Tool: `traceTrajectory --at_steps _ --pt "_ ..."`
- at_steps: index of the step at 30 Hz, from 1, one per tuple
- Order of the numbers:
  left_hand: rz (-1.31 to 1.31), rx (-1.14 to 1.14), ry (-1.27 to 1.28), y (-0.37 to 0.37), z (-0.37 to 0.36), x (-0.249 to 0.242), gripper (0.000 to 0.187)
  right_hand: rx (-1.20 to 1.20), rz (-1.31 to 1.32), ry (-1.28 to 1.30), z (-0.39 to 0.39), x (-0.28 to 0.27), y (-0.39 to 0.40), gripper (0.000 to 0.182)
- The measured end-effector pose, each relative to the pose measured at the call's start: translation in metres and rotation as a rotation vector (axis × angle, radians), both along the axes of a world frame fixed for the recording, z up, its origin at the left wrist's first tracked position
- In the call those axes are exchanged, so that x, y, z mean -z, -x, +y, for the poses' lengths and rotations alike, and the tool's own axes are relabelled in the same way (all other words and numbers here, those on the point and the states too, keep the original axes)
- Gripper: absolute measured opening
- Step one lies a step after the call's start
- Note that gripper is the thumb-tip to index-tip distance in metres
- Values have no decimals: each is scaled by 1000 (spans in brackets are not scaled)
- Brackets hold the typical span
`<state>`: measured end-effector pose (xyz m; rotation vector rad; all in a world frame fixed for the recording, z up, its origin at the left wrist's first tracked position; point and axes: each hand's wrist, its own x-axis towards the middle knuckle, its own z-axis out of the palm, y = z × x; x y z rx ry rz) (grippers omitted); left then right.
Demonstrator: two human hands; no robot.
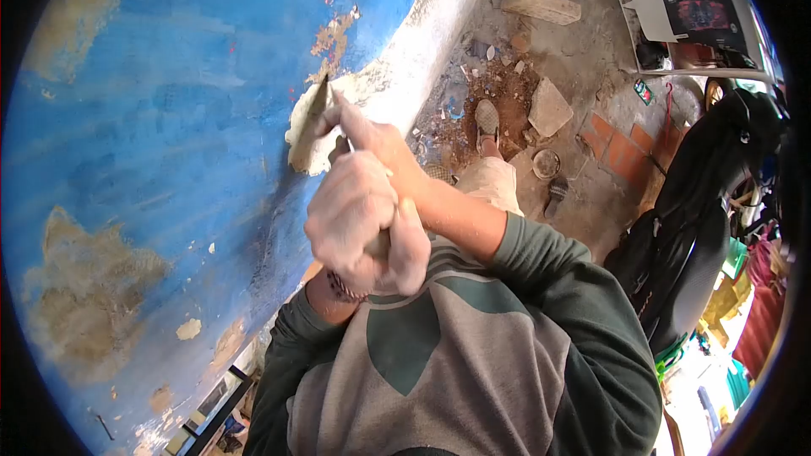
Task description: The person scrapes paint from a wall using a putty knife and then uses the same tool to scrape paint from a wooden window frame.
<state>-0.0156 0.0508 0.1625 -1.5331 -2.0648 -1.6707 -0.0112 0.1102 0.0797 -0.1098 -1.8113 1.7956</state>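
Observation:
A pointed metal trowel or scraper (318,101) lies against the blue wall (194,118), its tip at the edge of a pale patch (308,139) where the paint is off. My left hand (359,224), with a beaded bracelet at the wrist, is closed around the tool's handle, which is mostly hidden in the fist. My right hand (372,139) is just beyond it, its fingers bent and pressed on the blade near the wall. Pale dust covers both hands.
Rubble and reddish dirt (507,101) lie on the floor around my foot, with a stone block (551,107) and a longer block (541,6). At right are orange tiles (629,160), a black cover (693,211) and a cardboard box (697,0).

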Motion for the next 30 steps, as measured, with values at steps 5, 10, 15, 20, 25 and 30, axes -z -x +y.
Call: traceTrajectory --at_steps 5,10,15,20,25,30 --pt "27 -30 11 5 2 17 13 7 50 -52 1 21 -2 50" --pt "-41 3 64 11 -6 29 11 -97 -147 -107 9 27 3 70" --pt "66 23 -59 4 2 22 12 -58 12 -54 6 19 5 45" --pt "71 93 -4 5 -4 9 6 -51 -53 -22 10 -2 0 31" --pt "157 122 -10 1 0 7 9 -141 -87 141 15 -21 -2 24" --pt "109 86 -67 -4 -8 -7 9 -118 70 -6 9 -22 0 37"
